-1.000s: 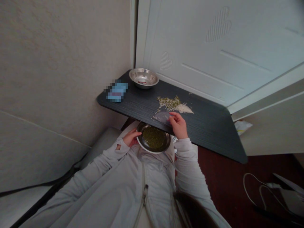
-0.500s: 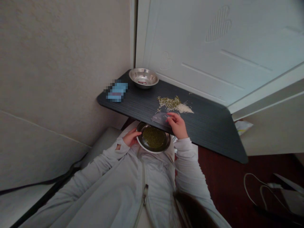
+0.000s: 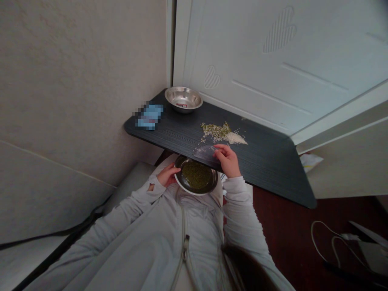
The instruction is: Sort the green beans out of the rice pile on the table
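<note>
My left hand [image 3: 167, 175] grips the left rim of a metal bowl [image 3: 194, 193], held at my lap just under the table's front edge. Green grains, apparently mung beans [image 3: 197, 175], cover the bowl's bottom. Between the thumb and fingers of my right hand [image 3: 228, 160] is a clear, rounded plastic scraper [image 3: 206, 152], low over the table near its front edge. Beyond the scraper lies a mixed pile of green and pale grains [image 3: 216, 131], with a heap of white rice-like grains [image 3: 236, 138] against its right side. A few loose grains lie around them.
A second metal bowl [image 3: 183, 99] stands at the back left of the dark table [image 3: 266, 161]. Left of it lies a blurred blue item [image 3: 150, 117]. A white door [image 3: 242, 52] borders the table's back, a wall [image 3: 91, 81] its left. Cables [image 3: 321, 242] lie on the floor at right.
The scraper and my right hand have shifted very slightly to the right. My left hand, the bowl and the grain piles look the same.
</note>
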Available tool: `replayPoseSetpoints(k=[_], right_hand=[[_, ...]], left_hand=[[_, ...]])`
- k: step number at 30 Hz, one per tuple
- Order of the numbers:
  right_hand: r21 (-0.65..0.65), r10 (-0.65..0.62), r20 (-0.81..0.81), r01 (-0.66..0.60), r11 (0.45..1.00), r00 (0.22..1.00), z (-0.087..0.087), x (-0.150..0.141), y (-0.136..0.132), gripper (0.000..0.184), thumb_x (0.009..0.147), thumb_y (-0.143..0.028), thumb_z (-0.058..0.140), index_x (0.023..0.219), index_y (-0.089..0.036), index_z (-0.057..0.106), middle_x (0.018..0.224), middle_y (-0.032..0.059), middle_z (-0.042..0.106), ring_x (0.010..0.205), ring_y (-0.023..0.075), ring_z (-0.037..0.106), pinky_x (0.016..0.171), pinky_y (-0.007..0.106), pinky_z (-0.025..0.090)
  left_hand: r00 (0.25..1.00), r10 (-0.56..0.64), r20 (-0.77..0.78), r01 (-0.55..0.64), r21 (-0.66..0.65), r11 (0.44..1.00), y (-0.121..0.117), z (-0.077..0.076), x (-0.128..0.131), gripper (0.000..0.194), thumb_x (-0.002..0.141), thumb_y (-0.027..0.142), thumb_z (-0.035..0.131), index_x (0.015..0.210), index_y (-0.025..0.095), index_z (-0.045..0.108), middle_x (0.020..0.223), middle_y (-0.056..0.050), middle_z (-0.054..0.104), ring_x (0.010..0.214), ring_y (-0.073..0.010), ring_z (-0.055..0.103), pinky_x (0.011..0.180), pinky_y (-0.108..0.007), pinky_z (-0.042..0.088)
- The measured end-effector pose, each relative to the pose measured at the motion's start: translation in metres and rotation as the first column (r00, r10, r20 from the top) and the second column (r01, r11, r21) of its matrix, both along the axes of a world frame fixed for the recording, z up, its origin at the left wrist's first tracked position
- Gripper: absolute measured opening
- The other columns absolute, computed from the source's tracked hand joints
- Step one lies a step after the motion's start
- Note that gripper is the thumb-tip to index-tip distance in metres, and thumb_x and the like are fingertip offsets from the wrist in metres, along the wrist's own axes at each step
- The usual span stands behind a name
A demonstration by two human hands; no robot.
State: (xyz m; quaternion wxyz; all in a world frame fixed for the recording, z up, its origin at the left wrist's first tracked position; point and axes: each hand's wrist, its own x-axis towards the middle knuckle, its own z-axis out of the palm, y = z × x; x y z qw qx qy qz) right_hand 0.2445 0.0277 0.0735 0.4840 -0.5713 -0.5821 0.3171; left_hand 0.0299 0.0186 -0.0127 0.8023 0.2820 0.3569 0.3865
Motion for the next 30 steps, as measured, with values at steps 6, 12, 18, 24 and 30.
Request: replayPoseSetpoints(k=[6, 12, 18, 24, 30], right_hand=[[0.014, -0.062, 0.009, 0.062, 0.998, 0.998, -0.003, 0.000, 0.003, 0.024, 0.066, -0.031, 0.046, 0.086, -0.018, 0.052, 0.057, -0.0027, 0.051, 0.052, 0.0076, 0.044, 0.052, 0.021, 0.036], [0.043, -0.055, -0.039, 0.056, 0.997, 0.998, -0.001, 0.000, 0.002, 0.023, 0.068, -0.030, 0.046, 0.087, -0.018, 0.051, 0.061, -0.0015, 0.052, 0.053, 0.0077, 0.044, 0.051, 0.021, 0.036], [0.055, -0.054, -0.037, 0.056, 0.997, 0.998, 0.002, -0.002, 0.001, 0.020, 0.068, -0.030, 0.045, 0.083, -0.018, 0.051, 0.064, -0.0007, 0.054, 0.054, 0.0080, 0.045, 0.051, 0.021, 0.036], [0.037, -0.036, -0.016, 0.036, 0.999, 0.999, 0.002, -0.012, -0.006, 0.021, 0.068, -0.030, 0.046, 0.085, -0.019, 0.050, 0.068, 0.0004, 0.056, 0.060, 0.0099, 0.050, 0.057, 0.023, 0.038], [0.043, -0.054, 0.072, 0.051, 0.998, 0.996, 0.001, -0.017, -0.008, 0.024, 0.068, -0.033, 0.045, 0.087, -0.019, 0.051, 0.071, 0.0008, 0.056, 0.063, 0.0105, 0.050, 0.061, 0.024, 0.039]], left_hand=[[1.000, -0.002, -0.005, 0.001, -0.009, 1.000, 0.000, 0.000, 0.000, 0.036, 0.059, 0.019, 0.058, 0.095, 0.018, 0.052, 0.074, -0.002, 0.062, 0.071, -0.0212, 0.057, 0.065, -0.036, 0.043], [1.000, -0.006, -0.004, 0.006, -0.005, 1.000, 0.000, -0.001, 0.000, 0.034, 0.060, 0.020, 0.058, 0.093, 0.019, 0.053, 0.074, -0.002, 0.062, 0.070, -0.0202, 0.057, 0.063, -0.035, 0.044], [1.000, -0.010, -0.026, 0.009, -0.019, 1.000, 0.000, 0.001, 0.000, 0.039, 0.059, 0.022, 0.058, 0.097, 0.019, 0.051, 0.078, -0.003, 0.062, 0.073, -0.0212, 0.057, 0.063, -0.034, 0.044], [0.999, -0.003, -0.032, 0.003, -0.025, 1.000, -0.001, 0.005, 0.000, 0.035, 0.058, 0.020, 0.059, 0.092, 0.018, 0.052, 0.072, -0.002, 0.061, 0.067, -0.0197, 0.057, 0.061, -0.034, 0.044], [1.000, 0.000, -0.009, 0.000, -0.020, 1.000, 0.000, 0.002, 0.000, 0.031, 0.059, 0.020, 0.059, 0.090, 0.018, 0.053, 0.072, -0.001, 0.061, 0.067, -0.0189, 0.057, 0.064, -0.035, 0.044]])
